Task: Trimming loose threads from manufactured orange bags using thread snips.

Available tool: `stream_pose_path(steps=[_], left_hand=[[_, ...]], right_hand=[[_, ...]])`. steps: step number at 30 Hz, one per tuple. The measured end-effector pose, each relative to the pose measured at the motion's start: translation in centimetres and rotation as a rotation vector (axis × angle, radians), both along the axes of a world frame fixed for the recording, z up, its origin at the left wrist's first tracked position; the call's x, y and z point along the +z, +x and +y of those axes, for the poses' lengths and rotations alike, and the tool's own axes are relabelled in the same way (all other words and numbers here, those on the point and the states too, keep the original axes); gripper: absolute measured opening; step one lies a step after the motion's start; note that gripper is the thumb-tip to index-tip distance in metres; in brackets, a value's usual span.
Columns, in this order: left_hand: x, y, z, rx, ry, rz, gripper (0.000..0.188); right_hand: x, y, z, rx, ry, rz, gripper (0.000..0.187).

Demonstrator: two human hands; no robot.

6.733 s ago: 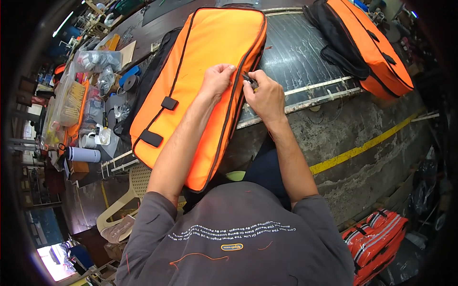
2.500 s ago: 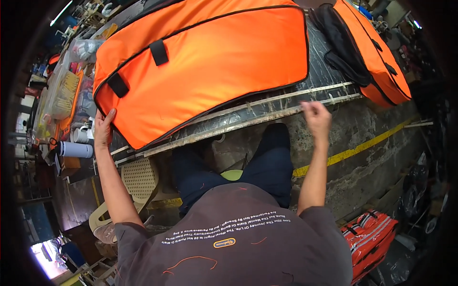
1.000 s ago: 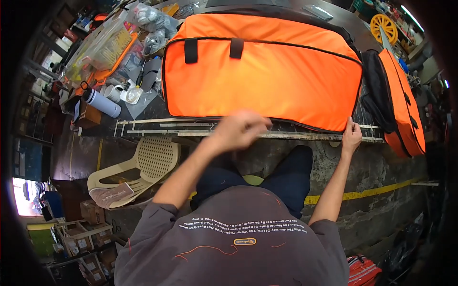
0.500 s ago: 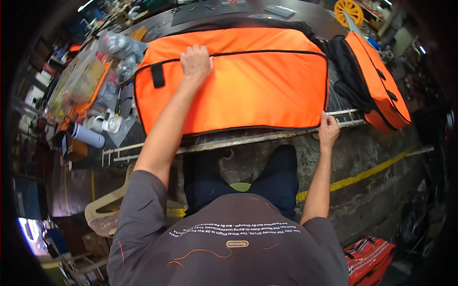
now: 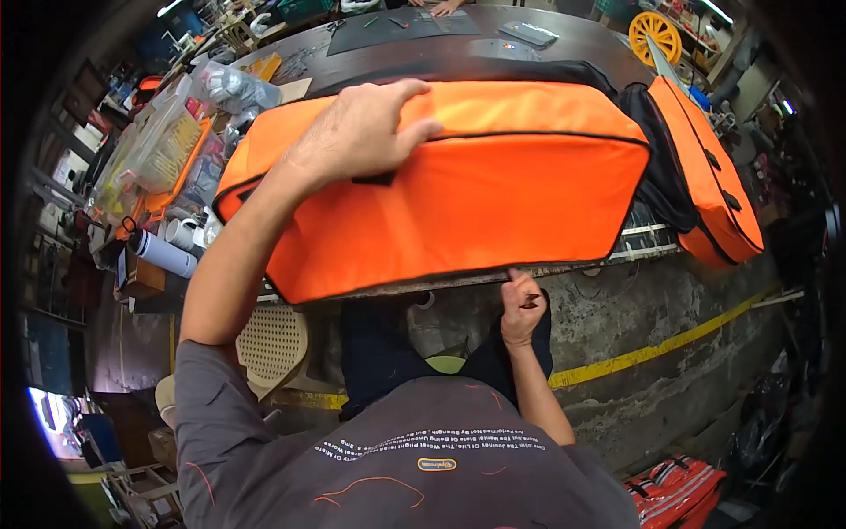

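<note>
A large orange bag (image 5: 476, 198) with black piping lies across the table's near edge, its front panel facing me. My left hand (image 5: 366, 128) grips its upper left part, thumb and forefinger apart over the fabric; the other fingers are hidden. A black patch (image 5: 374, 179) shows just below that hand. By the bag's lower edge, right of the middle, my right hand (image 5: 522, 309) is closed with its forefinger reaching up to the piping. Something small and dark shows in its curled fingers, too little to name.
A second orange and black bag (image 5: 705, 172) stands at the right. Clear plastic boxes (image 5: 163, 145), a white bottle (image 5: 163, 254) and mugs crowd the left. Another person's hands (image 5: 445, 9) work on a dark mat (image 5: 388, 31) at the far side. A beige chair (image 5: 273, 344) stands below left.
The bag has come closer and tilted, its front panel now steeper. My left hand has shifted with it. My right hand has moved left along the lower edge, away from the right corner.
</note>
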State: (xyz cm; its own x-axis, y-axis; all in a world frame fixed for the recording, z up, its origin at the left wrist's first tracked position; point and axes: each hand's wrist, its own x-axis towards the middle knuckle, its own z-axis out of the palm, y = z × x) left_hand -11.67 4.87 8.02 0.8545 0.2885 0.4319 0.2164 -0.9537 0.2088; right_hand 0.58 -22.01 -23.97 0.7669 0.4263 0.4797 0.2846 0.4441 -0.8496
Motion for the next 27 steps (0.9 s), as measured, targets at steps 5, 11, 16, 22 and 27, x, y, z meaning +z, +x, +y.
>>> stream_pose_path(steps=[5,11,16,22,27], left_hand=[[2.4,-1.4,-4.3,-0.088,-0.486,0.18,0.043],[-0.7,-3.1,-5.6,-0.065,-0.097,0.078,0.06],[-6.0,-4.2,-5.1,0.011,0.201,0.11,0.06],[-5.8,-5.1,-5.1,-0.124,0.376,-0.031,0.045],[-6.6,-4.8,-3.6,-0.234,0.393,-0.132,0.032]], right_hand=[[7.7,5.5,2.1,-0.079,0.25,0.351,0.051],[14.6,6.5,-0.2,-0.093,-0.453,0.07,0.051],[18.5,3.0,2.3,-0.068,-0.523,-0.218,0.021],[20.2,3.9,8.3,-0.024,-0.318,-0.429,0.019],[20.2,4.4,8.6,0.001,-0.373,-0.498,0.024]])
